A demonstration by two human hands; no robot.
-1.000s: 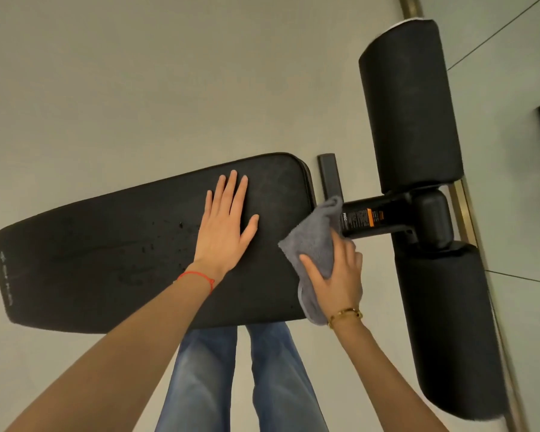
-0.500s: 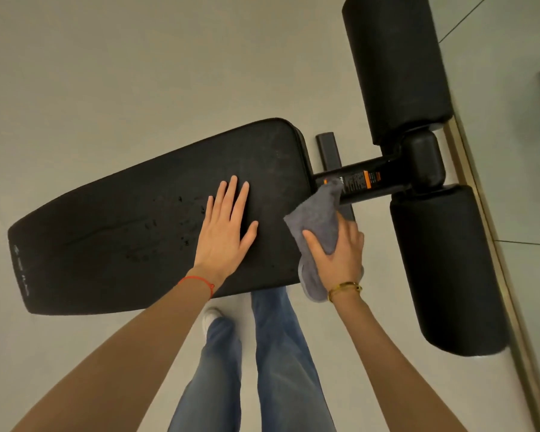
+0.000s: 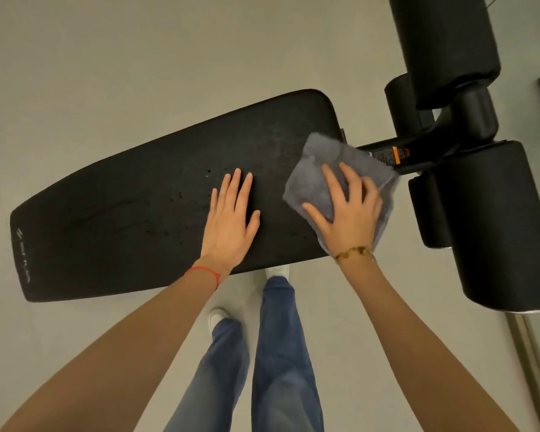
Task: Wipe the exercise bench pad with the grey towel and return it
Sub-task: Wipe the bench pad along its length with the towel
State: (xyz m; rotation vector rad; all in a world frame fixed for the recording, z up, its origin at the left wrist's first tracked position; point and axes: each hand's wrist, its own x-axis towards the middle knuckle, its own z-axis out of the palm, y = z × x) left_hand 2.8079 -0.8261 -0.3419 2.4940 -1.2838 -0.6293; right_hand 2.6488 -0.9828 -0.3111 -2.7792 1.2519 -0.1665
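Note:
The long black bench pad (image 3: 131, 219) lies across the middle of the head view, with small droplets and smears on its surface. My left hand (image 3: 231, 219) rests flat on the pad with straight fingers. The grey towel (image 3: 318, 176) lies spread over the pad's right end. My right hand (image 3: 349, 210) presses down on the towel with fingers spread and mostly straight.
Two thick black roller pads (image 3: 493, 226) on a black post with an orange label (image 3: 395, 155) stand right of the bench. The grey floor (image 3: 106, 57) surrounds it. My legs in blue jeans (image 3: 281, 353) stand at the pad's near edge. A metal floor strip (image 3: 530, 363) runs at the right.
My right hand has brought the towel from beside the pad's end onto the pad and flattened it there. The left hand stays flat on the pad. The view has shifted closer.

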